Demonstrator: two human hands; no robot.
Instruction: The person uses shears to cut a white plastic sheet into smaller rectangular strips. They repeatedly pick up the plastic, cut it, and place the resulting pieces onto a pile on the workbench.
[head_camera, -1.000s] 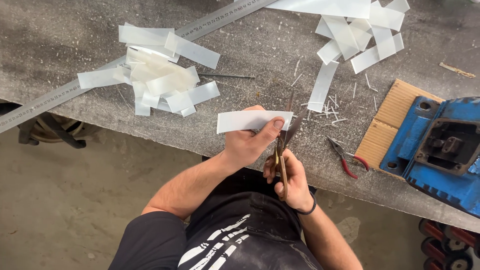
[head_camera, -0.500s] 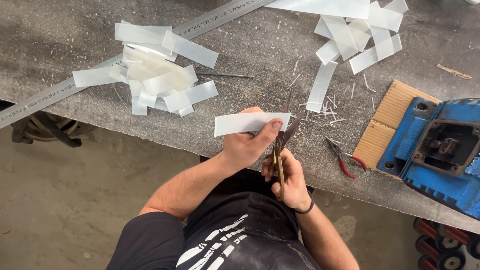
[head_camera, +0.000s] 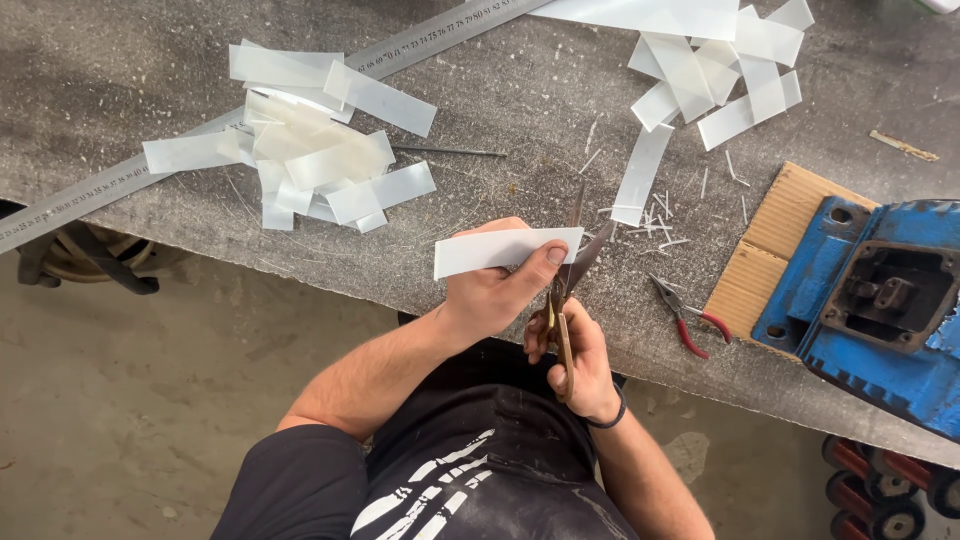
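My left hand (head_camera: 497, 290) pinches a white plastic strip (head_camera: 500, 250) between thumb and fingers, holding it level above the front edge of the grey workbench (head_camera: 520, 120). My right hand (head_camera: 573, 350) grips a pair of brown-handled scissors (head_camera: 572, 270). Their blades stand apart around the strip's right end. A pile of cut white strips (head_camera: 310, 150) lies on the bench to the left, and a second pile of white strips (head_camera: 715, 70) lies at the upper right.
A long steel ruler (head_camera: 250, 120) runs diagonally across the bench. Red-handled pliers (head_camera: 685, 315) lie right of the hands, beside a cardboard sheet (head_camera: 770, 250) under a blue metal machine housing (head_camera: 880, 300). A thin metal rod (head_camera: 450, 152) and small offcuts are scattered mid-bench.
The scissor blades have spread wider at the strip's right end. Both hands and the strip have shifted slightly.
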